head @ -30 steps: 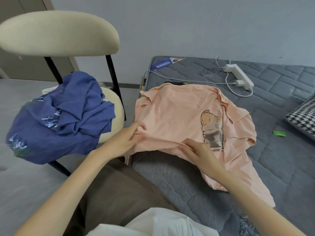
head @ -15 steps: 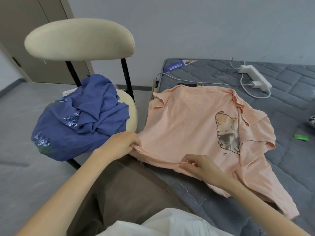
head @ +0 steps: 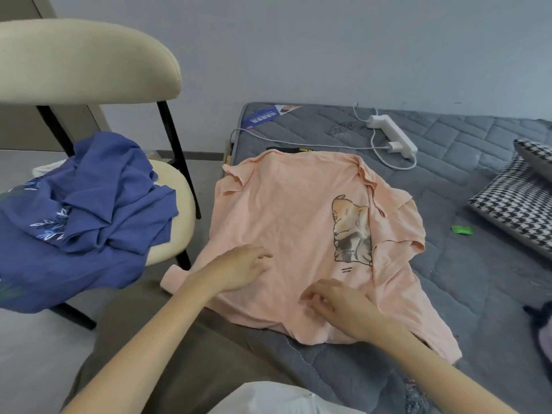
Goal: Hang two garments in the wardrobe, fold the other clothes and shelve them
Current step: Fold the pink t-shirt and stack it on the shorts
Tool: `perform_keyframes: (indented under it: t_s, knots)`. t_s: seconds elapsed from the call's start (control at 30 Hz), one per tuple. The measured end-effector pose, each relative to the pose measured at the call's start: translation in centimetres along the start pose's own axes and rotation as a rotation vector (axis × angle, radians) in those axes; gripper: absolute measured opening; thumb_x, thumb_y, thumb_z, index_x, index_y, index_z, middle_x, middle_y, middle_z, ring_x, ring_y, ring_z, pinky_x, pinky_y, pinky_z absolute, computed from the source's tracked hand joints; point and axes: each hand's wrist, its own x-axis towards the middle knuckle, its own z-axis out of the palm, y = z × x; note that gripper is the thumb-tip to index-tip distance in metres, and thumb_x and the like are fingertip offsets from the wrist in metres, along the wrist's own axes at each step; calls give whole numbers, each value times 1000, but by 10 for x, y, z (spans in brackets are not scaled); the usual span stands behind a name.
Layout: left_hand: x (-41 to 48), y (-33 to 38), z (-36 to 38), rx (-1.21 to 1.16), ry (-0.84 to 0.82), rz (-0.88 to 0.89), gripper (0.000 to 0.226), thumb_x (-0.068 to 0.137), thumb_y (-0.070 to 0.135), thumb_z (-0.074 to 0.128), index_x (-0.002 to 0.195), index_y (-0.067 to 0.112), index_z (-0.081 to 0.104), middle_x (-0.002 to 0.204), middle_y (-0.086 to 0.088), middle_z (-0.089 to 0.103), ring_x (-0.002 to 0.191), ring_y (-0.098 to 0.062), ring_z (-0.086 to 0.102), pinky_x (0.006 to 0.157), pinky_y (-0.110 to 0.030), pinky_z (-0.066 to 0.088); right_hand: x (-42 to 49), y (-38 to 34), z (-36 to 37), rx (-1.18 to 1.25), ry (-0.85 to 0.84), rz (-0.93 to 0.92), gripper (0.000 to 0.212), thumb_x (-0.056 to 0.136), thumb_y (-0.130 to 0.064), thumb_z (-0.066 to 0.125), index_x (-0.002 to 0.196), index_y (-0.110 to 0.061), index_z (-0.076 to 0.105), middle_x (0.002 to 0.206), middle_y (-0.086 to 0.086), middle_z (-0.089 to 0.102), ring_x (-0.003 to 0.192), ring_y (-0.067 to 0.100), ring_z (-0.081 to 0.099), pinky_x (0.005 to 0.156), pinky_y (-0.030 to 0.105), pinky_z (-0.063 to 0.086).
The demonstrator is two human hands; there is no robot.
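Grey quilted bed (head: 448, 294), right and near sides cut off by the frame. Cream chair (head: 89, 70) just beside its left edge; backrest clipped at left.

On the chair seat we note a crumpled blue garment (head: 89, 219) with pale leaf embroidery, spilling over the front of the seat and out of view at left.

Pink T-shirt (head: 283, 219) lies spread on the bed, cartoon print up, right sleeve folded over, near left corner hanging off the bed edge. A black item (head: 286, 150) peeks from under its far edge; we cannot tell what it is.

Houndstooth pillow (head: 513, 204) at right, partly cut off.

Left hand (head: 242, 268) rests flat on the shirt, fingers loosely spread. Right hand (head: 337, 303) sits on the near hem, fingers bent; we cannot tell whether they pinch cloth.

White power strip (head: 391, 135), cable trailing left. Small green scrap (head: 462, 230), unidentifiable.
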Motion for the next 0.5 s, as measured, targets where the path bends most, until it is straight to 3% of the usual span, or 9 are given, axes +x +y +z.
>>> perform_keyframes:
  t_s: [0.13, 0.3, 0.37, 0.5]
  knots:
    - [32, 43, 40, 84, 152, 82, 45, 101, 27, 35, 146, 28, 30, 151, 2, 30, 137, -20, 29, 111, -36, 26, -19, 26, -7, -246, 143, 65, 29, 99, -31, 40, 123, -33, 56, 126, -17, 51, 117, 11, 44, 96, 24, 32]
    - [60, 78, 89, 181, 111, 81, 52, 103, 31, 25, 151, 32, 8, 160, 4, -8, 146, -28, -13, 115, -58, -4, -54, 58, -10, -306, 285, 235, 22, 96, -31, 49, 112, -27, 64, 132, -8, 52, 122, 22, 48, 100, 35, 34]
    - [63, 78, 110, 205, 119, 78, 55, 102, 37, 22, 150, 37, -6, 158, 5, -17, 144, -28, -21, 112, -60, -10, -65, 65, -6, -303, 334, 341, 27, 94, -39, 52, 116, -28, 62, 141, -2, 45, 123, 31, 45, 100, 43, 36]
    - [62, 62, 139, 227, 141, 40, 57, 101, 46, 12, 138, 37, -30, 157, 4, -24, 141, -24, -28, 111, -52, -19, -74, 74, 5, -279, 269, 540, 55, 89, -65, 30, 139, -40, 35, 153, 3, 20, 120, 32, 40, 95, 41, 41]
